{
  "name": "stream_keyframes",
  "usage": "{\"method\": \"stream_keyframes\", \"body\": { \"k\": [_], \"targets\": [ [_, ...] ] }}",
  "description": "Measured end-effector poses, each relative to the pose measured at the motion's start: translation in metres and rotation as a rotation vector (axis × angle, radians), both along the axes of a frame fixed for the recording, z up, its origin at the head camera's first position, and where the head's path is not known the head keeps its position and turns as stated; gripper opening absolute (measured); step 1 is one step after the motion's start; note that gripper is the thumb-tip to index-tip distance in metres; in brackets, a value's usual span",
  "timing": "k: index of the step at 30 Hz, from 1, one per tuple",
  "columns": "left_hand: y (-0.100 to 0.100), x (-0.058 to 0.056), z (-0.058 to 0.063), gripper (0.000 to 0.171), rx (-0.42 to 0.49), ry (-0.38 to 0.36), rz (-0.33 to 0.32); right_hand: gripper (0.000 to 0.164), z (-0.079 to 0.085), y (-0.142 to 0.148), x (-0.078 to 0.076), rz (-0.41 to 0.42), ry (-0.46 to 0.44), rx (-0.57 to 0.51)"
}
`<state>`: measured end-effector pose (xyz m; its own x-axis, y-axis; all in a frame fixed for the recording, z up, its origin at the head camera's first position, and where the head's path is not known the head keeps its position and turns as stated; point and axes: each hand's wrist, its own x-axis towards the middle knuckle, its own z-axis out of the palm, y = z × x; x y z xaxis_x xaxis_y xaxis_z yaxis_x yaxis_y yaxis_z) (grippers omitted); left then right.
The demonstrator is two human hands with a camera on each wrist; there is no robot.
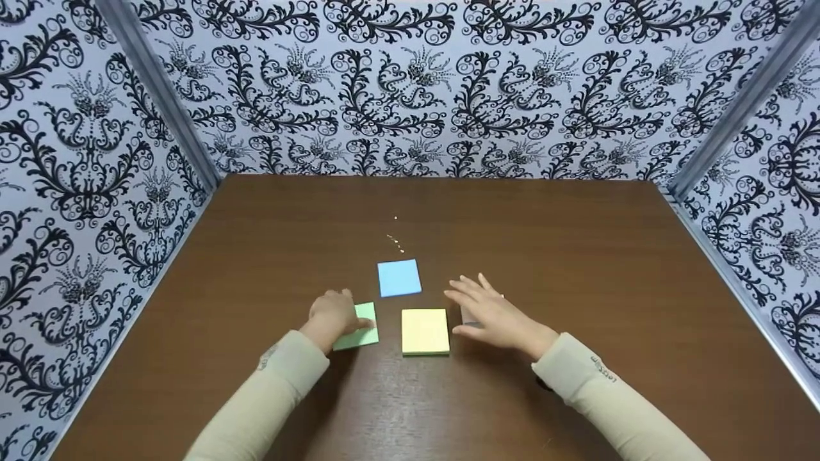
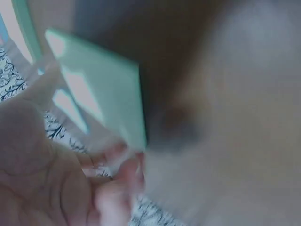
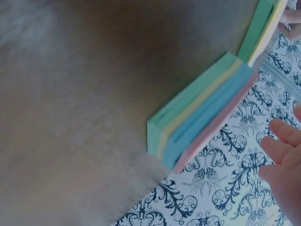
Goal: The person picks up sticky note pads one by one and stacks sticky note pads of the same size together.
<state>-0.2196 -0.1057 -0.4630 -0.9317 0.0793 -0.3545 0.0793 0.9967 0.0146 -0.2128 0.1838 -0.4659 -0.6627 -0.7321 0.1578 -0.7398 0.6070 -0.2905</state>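
My left hand (image 1: 334,315) grips a light green sticky-note pad (image 1: 366,314), its thumb laid over the top face. In the left wrist view this pad (image 2: 106,89) lies between the thumb and the curled fingers, close over the table. My right hand (image 1: 496,317) hovers palm down with fingers spread, over a stack mostly hidden in the head view. That layered stack (image 3: 202,117) shows green, yellow, blue and pink bands in the right wrist view, with the fingers apart from it. Between the hands sits a thick yellow-topped sticky-note stack (image 1: 425,331).
A blue sticky-note pad (image 1: 399,278) lies farther back on the brown wooden table (image 1: 544,237). Small bright reflections show behind it. Patterned black-and-white walls (image 1: 410,89) with grey metal corner posts (image 1: 160,89) enclose the back and sides.
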Motion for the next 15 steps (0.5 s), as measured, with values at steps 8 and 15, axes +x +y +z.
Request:
{"method": "stream_keyframes", "body": {
  "k": [8,15],
  "targets": [
    [-0.016,-0.002,0.002,0.060,-0.250,0.088,-0.580,0.060,0.001,0.000,-0.001,0.010,0.014,-0.005],
    [-0.021,-0.001,0.001,0.058,-0.163,0.057,-0.536,0.059,-0.002,0.001,-0.001,0.019,0.038,0.009]
  ]
}}
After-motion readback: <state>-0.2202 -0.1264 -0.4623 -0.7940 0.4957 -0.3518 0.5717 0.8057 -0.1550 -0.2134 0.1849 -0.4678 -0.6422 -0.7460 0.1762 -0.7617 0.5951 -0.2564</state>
